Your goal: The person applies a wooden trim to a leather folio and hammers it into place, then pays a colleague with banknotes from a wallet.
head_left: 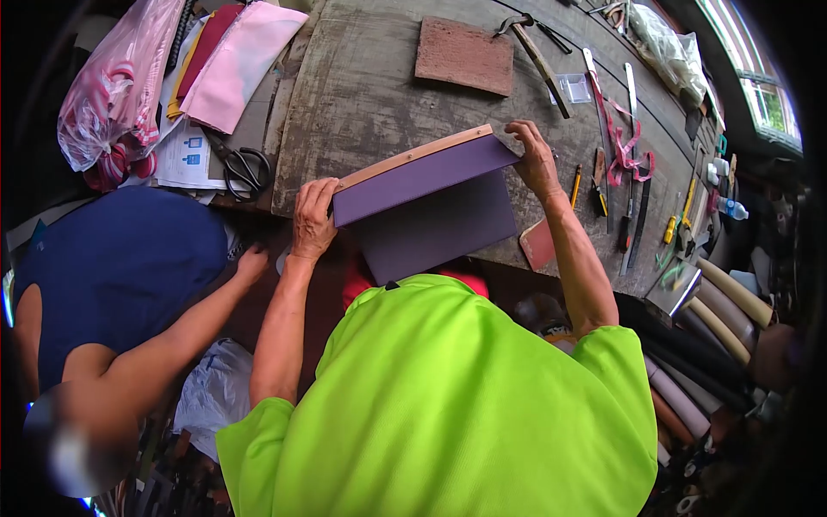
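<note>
A purple sheet [439, 226], folded along its upper part, lies over the front edge of the wooden table. Along its far edge runs a light brown wooden strip [416, 154] with small metal dots. My left hand [314, 217] grips the left end of the strip and sheet, fingers wrapped over the edge. At the right corner of the purple piece is my right hand [536, 159], its fingers bent and somewhat apart, with the thumb side near the corner. Whether it grips the corner is hard to see.
A reddish slab [465, 55] and a hammer [541, 69] lie farther back on the table [362, 86]. Black scissors [241, 165] rest at the left, near a co-worker in dark blue [121, 258]. Rulers, pink tape [622, 148] and cutters are at the right.
</note>
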The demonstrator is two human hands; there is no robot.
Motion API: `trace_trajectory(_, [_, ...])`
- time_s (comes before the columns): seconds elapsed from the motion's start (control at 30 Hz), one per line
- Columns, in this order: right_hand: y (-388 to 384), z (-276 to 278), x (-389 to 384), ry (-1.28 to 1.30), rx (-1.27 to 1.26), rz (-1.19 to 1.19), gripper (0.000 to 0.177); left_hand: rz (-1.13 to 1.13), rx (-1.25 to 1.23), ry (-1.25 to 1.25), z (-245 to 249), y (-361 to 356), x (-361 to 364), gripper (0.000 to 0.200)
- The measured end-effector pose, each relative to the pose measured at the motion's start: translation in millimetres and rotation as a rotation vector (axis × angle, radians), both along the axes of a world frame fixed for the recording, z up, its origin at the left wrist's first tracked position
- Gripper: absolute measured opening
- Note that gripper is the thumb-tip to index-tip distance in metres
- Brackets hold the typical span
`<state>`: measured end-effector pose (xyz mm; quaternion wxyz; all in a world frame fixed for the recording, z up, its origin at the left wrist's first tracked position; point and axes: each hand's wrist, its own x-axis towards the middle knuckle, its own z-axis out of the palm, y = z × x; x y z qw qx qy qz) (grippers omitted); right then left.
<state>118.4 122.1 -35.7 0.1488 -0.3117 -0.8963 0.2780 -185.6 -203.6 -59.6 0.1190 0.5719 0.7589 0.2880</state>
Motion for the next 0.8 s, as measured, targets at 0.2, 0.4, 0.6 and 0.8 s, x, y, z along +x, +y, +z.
trace_trajectory(0.2, [45.6,-5.5,-24.6,-0.104,-0.110,0.403,0.043,0.061,0.088,-0.051,6.4,7.4,3.2,0.041])
trace_trajectory(0.4, [51.1,-13.5,-25.7,-0.105,-0.136,0.440,0.032,0.166,0.098,-0.136,-2.9,8.5,9.1,0.041])
trace_trajectory(0.6, [59.1,-10.1,-32.4,-0.091,-0.149,0.524,0.027,0.236,0.035,-0.225,-3.2,11.1,7.9,0.031])
trace_trajectory(0.8, [59.5,-16.9,-31.0,-0.055,-0.144,0.495,0.024,0.246,-0.037,-0.314,6.0,13.2,5.5,0.034])
